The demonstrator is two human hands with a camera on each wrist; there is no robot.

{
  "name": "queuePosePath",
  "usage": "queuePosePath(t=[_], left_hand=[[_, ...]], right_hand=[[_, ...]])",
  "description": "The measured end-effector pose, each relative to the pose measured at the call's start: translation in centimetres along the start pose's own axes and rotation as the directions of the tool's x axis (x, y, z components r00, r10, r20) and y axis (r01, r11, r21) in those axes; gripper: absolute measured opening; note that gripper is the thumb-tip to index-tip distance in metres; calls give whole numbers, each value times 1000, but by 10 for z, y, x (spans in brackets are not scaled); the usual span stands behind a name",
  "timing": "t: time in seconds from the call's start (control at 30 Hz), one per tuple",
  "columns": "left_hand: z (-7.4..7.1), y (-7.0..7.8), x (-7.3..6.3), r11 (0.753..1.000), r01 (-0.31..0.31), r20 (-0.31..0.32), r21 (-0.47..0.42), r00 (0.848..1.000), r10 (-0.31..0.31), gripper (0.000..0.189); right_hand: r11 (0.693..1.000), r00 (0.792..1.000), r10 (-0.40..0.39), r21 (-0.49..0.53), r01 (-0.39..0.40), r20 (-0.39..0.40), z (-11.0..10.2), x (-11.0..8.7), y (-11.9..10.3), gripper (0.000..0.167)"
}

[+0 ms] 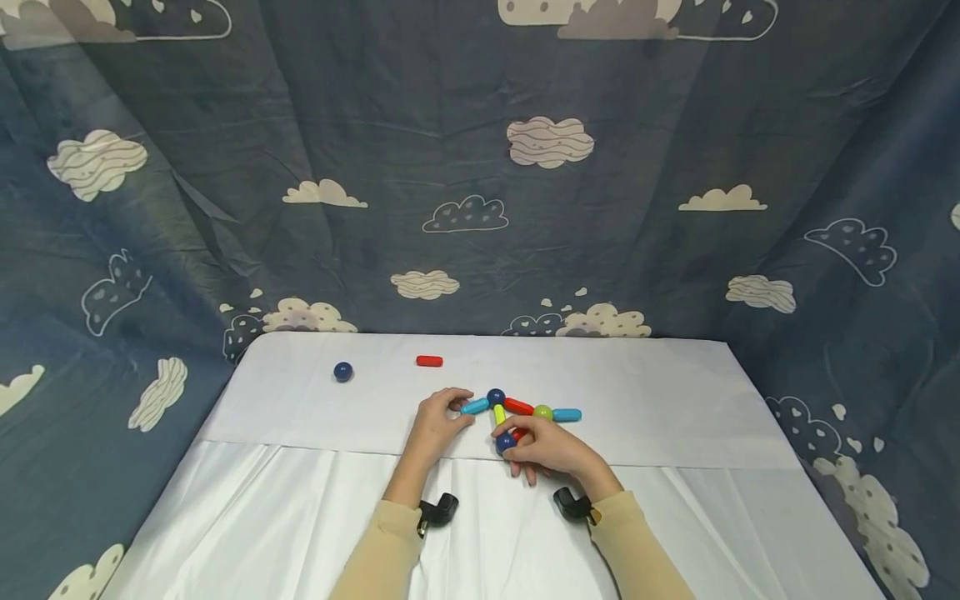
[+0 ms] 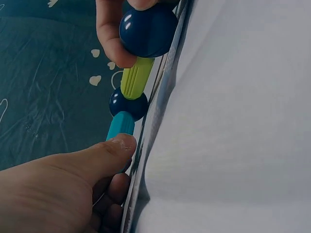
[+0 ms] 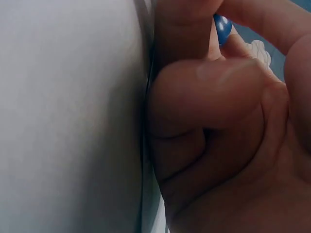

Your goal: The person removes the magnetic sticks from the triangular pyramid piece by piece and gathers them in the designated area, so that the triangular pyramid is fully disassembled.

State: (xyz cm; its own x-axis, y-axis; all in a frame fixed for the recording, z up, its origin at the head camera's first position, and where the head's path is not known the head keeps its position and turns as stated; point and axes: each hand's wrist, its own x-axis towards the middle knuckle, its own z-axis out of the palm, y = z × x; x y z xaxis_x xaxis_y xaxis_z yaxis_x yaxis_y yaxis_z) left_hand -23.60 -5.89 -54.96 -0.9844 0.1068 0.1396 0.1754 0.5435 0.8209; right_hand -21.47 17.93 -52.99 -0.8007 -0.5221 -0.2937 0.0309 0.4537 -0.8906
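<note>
— So, from overhead: left hand (image 1: 438,423) pinches the cyan rod (image 1: 475,406) of the chain on the counter (image 1: 660,392); right hand (image 1: 551,450) curls its grip round a dark blue ball (image 1: 505,442). Joining step, I'd judge.

— Left wrist shows the green rod (image 2: 136,77) meeting that ball, hidden overhead. Next wants steady seating.

— Right wrist: mostly fingers (image 3: 209,97), a sliver of ball.

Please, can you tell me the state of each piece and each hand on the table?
left hand: pinches the light-blue rod
right hand: grips a dark-blue ball
yellow-green rod: joined between two dark-blue balls
loose red rod: lies alone, flat
loose dark-blue ball: lies alone
</note>
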Motion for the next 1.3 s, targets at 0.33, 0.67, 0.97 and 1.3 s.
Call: queuePosePath(t=[0.33,0.67,0.97,1.3], left_hand=[[-1,0,-1,1000,29,4,7,1000,-29,19],[-2,1,-2,998,50,66,-27,997,-49,17],[-1,2,-3,1000,12,142,-5,990,-11,18],[0,1,-4,999,-8,167,-37,986,14,17]], right_hand=[[1000,999,2,10,-2,50,-6,-6,-3,39],[998,968,-57,14,62,-243,-19,-12,-17,45],[988,820,-94,-151,9,-565,-19,-3,-9,42],[954,858,-89,-292,-73,-506,-10,3,2,37]])
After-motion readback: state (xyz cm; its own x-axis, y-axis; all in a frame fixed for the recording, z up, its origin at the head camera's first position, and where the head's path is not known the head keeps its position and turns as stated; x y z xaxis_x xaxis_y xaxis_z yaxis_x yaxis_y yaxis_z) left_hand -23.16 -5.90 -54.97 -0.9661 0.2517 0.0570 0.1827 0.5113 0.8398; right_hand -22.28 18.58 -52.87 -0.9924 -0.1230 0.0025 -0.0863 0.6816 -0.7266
